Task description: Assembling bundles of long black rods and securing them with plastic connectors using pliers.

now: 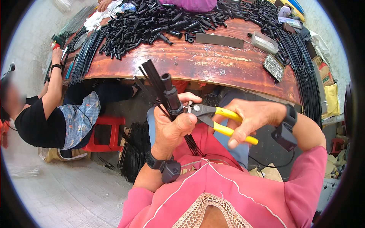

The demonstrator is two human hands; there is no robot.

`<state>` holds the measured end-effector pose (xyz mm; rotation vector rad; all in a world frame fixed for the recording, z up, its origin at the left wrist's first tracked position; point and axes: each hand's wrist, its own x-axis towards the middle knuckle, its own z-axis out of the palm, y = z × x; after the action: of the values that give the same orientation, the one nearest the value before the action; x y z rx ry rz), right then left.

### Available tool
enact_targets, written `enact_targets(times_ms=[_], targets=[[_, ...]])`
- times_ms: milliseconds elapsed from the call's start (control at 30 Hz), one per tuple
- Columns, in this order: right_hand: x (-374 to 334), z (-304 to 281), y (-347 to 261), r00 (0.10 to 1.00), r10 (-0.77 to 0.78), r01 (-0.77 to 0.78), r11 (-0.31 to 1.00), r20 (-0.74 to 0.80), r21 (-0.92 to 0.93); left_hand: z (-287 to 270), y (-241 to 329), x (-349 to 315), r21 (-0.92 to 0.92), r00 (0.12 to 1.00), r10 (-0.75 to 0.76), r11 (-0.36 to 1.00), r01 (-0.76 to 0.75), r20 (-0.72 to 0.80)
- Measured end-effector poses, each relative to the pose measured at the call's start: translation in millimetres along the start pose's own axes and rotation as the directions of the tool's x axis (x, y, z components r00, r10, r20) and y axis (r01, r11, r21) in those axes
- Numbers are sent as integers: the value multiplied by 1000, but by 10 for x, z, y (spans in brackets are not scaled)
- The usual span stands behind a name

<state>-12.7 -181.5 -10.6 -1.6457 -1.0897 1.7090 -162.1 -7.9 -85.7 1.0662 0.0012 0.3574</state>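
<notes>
Beyond my left hand (169,129), the table (167,64) is bearing parts (133,32). That hand is gripping rods (153,78) and a tube (171,95); alongside, my right hand (254,115) is gripping pliers (228,113).

Past the left hand (165,131) and right hand (254,114), the front of the wooden tabletop (213,66) offers a broad open lane, strewn with thin pale slivers. Yellow-handled pliers (236,133) fill the gap between the hands, and a bundle of black rods (155,81) juts up across the table's near edge. A dense heap of black tubular parts (140,28) blocks the far left; a clear plastic box (265,42) and a tin of metal bits (273,67) obstruct the right.
</notes>
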Motion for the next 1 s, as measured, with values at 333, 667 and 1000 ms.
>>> enact_targets(times_ms=[333,667,1000], targets=[[-127,42,140,776,-449,94,778,-444,-622,91,-57,43,-6,999,48,999,-48,2],[-136,80,147,574,-675,-264,383,-464,-885,146,-58,49,159,999,32,987,-26,-41],[-170,-90,107,995,-79,52,925,-57,-377,266,-8,50,-63,998,-62,996,62,2]])
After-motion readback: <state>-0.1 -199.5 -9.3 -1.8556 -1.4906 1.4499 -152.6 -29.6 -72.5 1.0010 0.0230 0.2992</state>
